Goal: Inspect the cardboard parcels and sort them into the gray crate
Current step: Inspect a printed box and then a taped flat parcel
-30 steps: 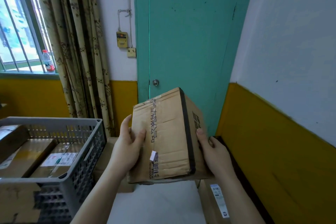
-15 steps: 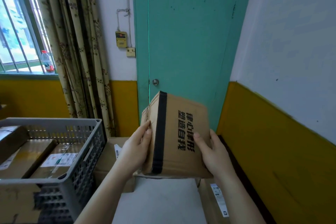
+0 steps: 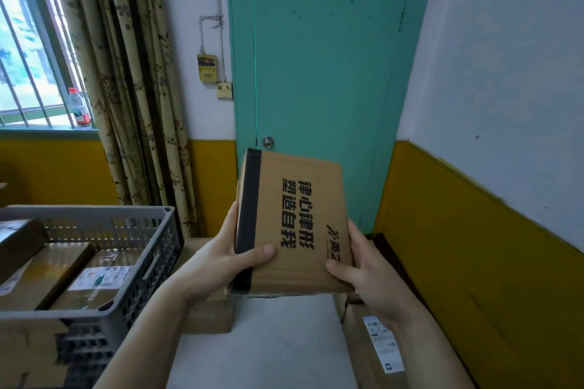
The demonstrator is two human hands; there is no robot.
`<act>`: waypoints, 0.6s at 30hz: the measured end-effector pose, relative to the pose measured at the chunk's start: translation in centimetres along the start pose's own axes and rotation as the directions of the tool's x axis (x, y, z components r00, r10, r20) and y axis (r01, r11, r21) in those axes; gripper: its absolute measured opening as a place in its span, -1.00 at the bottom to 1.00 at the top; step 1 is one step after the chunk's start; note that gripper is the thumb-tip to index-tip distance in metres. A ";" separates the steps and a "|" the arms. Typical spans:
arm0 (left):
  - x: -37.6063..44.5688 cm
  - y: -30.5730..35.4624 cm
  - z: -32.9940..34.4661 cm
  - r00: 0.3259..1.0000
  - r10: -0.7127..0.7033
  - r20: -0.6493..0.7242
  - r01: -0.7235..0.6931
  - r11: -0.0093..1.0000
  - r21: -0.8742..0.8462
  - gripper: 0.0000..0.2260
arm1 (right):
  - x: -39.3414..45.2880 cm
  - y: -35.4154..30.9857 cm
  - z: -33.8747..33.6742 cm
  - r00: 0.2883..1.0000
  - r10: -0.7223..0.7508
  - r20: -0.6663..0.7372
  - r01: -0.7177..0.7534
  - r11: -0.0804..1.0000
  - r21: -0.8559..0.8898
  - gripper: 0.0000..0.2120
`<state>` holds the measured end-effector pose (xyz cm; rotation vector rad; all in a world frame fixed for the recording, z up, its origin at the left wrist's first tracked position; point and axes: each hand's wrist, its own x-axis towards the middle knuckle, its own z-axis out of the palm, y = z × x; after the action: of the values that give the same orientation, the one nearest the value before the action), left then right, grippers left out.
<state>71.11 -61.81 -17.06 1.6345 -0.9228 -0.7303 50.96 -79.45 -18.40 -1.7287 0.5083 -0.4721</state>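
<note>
Both hands grip it: left hand (image 3: 218, 265) and right hand (image 3: 369, 275) clasp the parcel (image 3: 294, 224). The gray crate (image 3: 94, 215) sits low to the left, nearer the left hand.

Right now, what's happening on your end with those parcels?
A person holds one cardboard parcel up in both hands, the left hand on the edge with the black tape and the right hand on the opposite side, with the face printed in black characters turned to the camera. The gray crate to the left already holds several parcels. Other boxes, one with a shipping label, lie below the hands.
</note>
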 end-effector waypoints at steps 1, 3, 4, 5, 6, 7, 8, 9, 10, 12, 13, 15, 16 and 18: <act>-0.2 0.0 -0.1 1.000 0.002 0.000 -0.002 1.000 -0.007 0.17 | 0.0 0.0 0.1 1.000 -0.012 -0.004 0.012 1.000 -0.019 -0.25; -0.4 -0.4 0.0 1.000 0.017 -0.007 -0.017 1.000 -0.011 0.12 | 0.0 0.0 0.2 0.999 -0.033 -0.017 0.032 0.998 -0.056 -0.22; -0.5 -0.6 0.0 0.999 0.030 -0.018 -0.031 1.000 -0.007 0.08 | 0.1 -0.1 0.2 0.999 -0.042 -0.022 0.041 0.997 -0.069 -0.21; -0.6 -0.7 0.0 0.999 0.042 -0.028 -0.042 0.999 -0.004 0.03 | 0.2 -0.2 0.2 0.998 -0.048 -0.031 0.046 0.996 -0.073 -0.22; -0.6 -0.7 0.1 0.998 0.048 -0.037 -0.048 0.999 -0.006 0.00 | 0.3 -0.4 0.3 0.998 -0.053 -0.046 0.050 0.996 -0.074 -0.25; -0.6 -0.6 0.2 0.997 0.052 -0.050 -0.052 0.999 -0.013 -0.02 | 0.3 -0.6 0.4 0.996 -0.061 -0.067 0.057 0.996 -0.070 -0.30; -0.6 -0.4 0.5 0.996 0.052 -0.071 -0.054 0.998 -0.025 -0.05 | 0.4 -0.8 0.5 0.993 -0.073 -0.092 0.067 0.995 -0.068 -0.36; -0.5 -0.3 0.7 0.994 0.048 -0.101 -0.052 0.998 -0.036 -0.09 | 0.5 -1.0 0.7 0.989 -0.086 -0.119 0.078 0.994 -0.073 -0.42; -0.5 -0.2 1.0 0.990 0.039 -0.134 -0.043 0.999 -0.026 -0.12 | 0.5 -1.2 0.9 0.985 -0.100 -0.143 0.088 0.992 -0.090 -0.46; -0.5 -0.3 1.4 0.984 0.035 -0.173 -0.026 0.998 0.056 -0.16 | 0.6 -1.4 1.1 0.977 -0.122 -0.176 0.102 0.987 -0.123 -0.47; -0.5 -0.4 1.6 0.984 0.038 -0.174 -0.023 0.996 0.087 -0.18 | 0.5 -1.3 1.1 0.974 -0.126 -0.187 0.103 0.986 -0.130 -0.47; -0.7 -0.8 1.6 0.985 0.046 -0.164 -0.032 0.995 0.090 -0.21 | 0.5 -1.0 1.1 0.972 -0.124 -0.201 0.097 0.986 -0.137 -0.45; -0.7 -0.9 1.5 0.986 0.050 -0.157 -0.037 0.996 0.084 -0.21 | 0.5 -0.9 1.1 0.971 -0.117 -0.207 0.090 0.986 -0.139 -0.46; -0.5 -1.1 1.4 0.986 0.037 -0.164 -0.035 0.999 0.014 -0.19 | 0.7 -0.9 1.2 0.968 -0.117 -0.224 0.085 0.985 -0.148 -0.53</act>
<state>69.88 -61.97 -18.44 1.6575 -0.8366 -0.5573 52.24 -78.75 -17.77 -1.8485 0.6335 -0.7327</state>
